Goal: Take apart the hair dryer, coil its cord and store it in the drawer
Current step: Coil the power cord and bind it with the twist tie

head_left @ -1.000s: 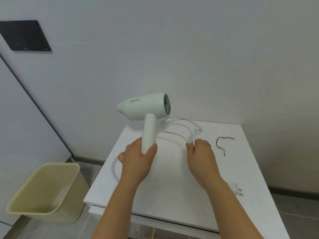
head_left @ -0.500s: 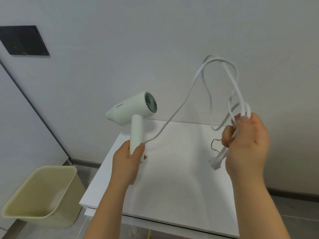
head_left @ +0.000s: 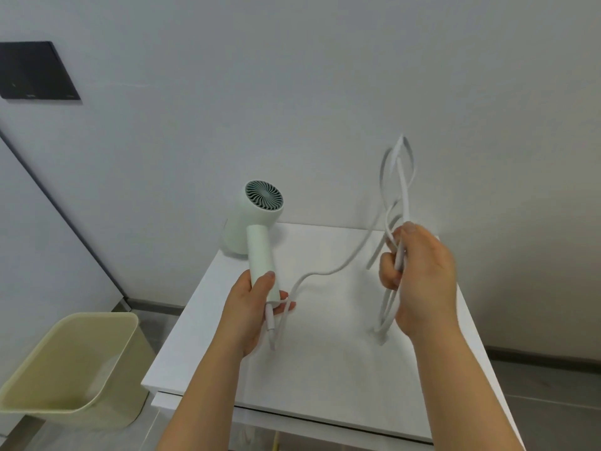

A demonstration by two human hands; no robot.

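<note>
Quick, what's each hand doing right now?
Left hand: closed around the hair dryer handle.
Right hand: closed on the gathered loops of the cord.

1. the white table [head_left: 325, 379] top is bare across its middle and near edge; a hand could pass there freely.
2. the left hand [head_left: 250, 307] holds the hair dryer [head_left: 257, 229] raised over the table's left far corner, blocking that corner.
3. the cord [head_left: 328, 271] sags between the two hands, crossing the gap above the tabletop.
4. the right hand [head_left: 419, 275] grips bunched cord loops that stick up and hang down over the right side.
5. the wall [head_left: 325, 92] closes off the far edge.
6. a yellow bin [head_left: 78, 362] stands on the floor left of the table.
</note>
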